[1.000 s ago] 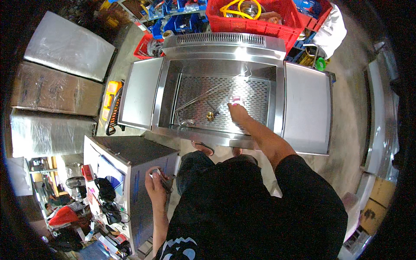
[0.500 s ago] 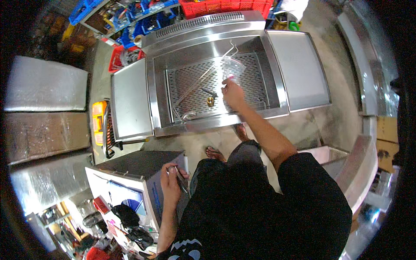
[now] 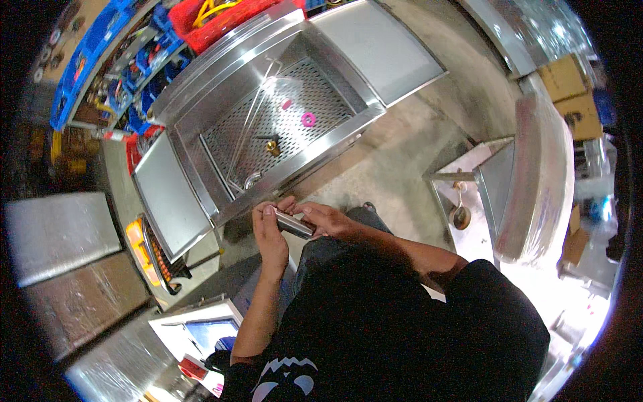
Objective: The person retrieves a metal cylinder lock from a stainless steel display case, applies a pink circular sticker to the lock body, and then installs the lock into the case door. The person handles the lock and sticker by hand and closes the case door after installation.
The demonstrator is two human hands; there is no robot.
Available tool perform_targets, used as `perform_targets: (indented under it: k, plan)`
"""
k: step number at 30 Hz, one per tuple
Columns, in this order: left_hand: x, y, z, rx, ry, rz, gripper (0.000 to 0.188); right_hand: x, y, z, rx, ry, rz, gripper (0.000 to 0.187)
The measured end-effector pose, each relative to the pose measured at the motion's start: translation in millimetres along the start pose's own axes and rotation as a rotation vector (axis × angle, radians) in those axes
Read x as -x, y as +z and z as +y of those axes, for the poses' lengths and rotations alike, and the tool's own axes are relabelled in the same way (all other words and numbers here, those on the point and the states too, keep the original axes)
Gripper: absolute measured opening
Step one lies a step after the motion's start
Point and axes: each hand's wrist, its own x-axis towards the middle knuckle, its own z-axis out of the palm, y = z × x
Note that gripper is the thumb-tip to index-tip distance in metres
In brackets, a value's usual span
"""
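My left hand and my right hand are together in front of my body, both closed on a short, shiny metal cylinder. The left fingers grip its upper left end and the right fingers its other end. Beyond them, in a stainless steel basin with a perforated floor, lie a pink ring, a clear plastic bag with a pink piece at it, and a brass fitting joined to a dark part. Thin bent metal rods run lengthwise across the basin.
Flat steel side shelves flank the basin. Behind it are a red crate and blue parts bins. Wrapped boxes stand at left, an orange-and-black case nearer. A wrapped panel stands at right.
My right hand has come back from the basin to the metal cylinder in my left hand. The pink ring now shows on the basin floor. My view has turned, tilting the basin.
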Motion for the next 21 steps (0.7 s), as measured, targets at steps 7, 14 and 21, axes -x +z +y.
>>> perform_targets:
  k: [7, 14, 21]
  plan:
    - [6, 65, -33, -0.041, 0.070, -0.017, 0.028, 59, -19, 9, -0.185, -0.267, 0.084, 0.041]
    - [6, 131, -89, -0.104, -0.098, -0.276, 0.034, 120, -84, 37, -0.106, -0.248, 0.329, 0.041]
    - [-75, 154, -98, -0.801, 0.240, -0.471, 0.066, 167, -152, 76, -0.307, -0.190, 0.591, 0.046]
